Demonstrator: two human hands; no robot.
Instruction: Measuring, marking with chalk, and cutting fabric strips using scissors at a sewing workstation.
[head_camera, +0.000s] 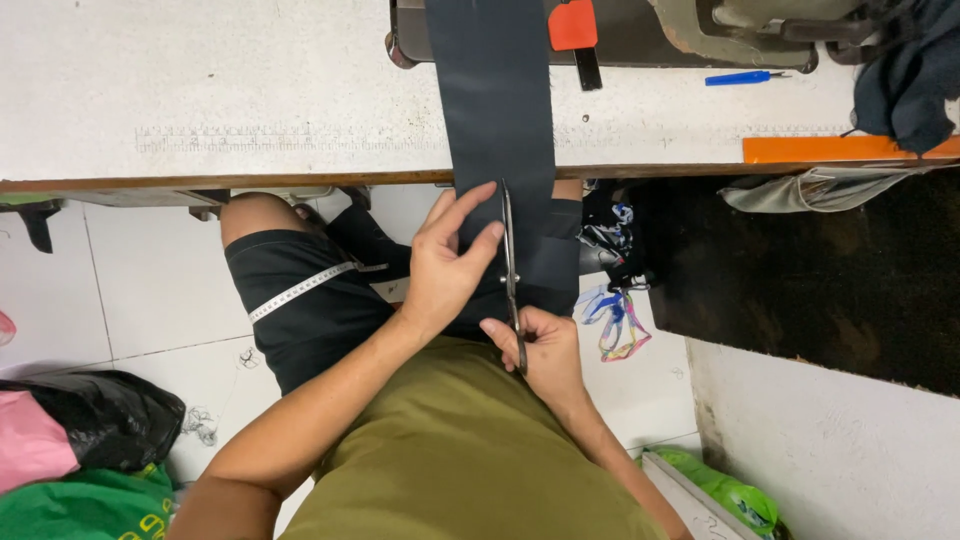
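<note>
Down in the middle of the frame, the left hand (448, 262) lies flat on a long strip of dark fabric (498, 110), fingers spread and pressing the cloth where it hangs over the table edge (300, 178). Just beside it, the right hand (540, 350) is closed around the handles of a pair of scissors (510, 265), whose blades point up the frame along the middle of the strip; whether the blades are parted cannot be told. The fabric runs from the top centre of the frame, across the pale worktable (200, 90), and down onto the person's lap.

At the top of the frame, a sewing machine base (640, 35) sits with an orange tab (572, 22) on it. A blue pen-like tool (738, 77) lies to the upper right, and an orange strip (830, 148) rests along the table edge near a dark cloth bundle (910, 85). A white measuring tape (300, 290) drapes over the person's thigh at centre left. Coloured scraps (615, 315) lie on the tiled floor right of the hands, and bags (90, 430) fill the lower left corner.
</note>
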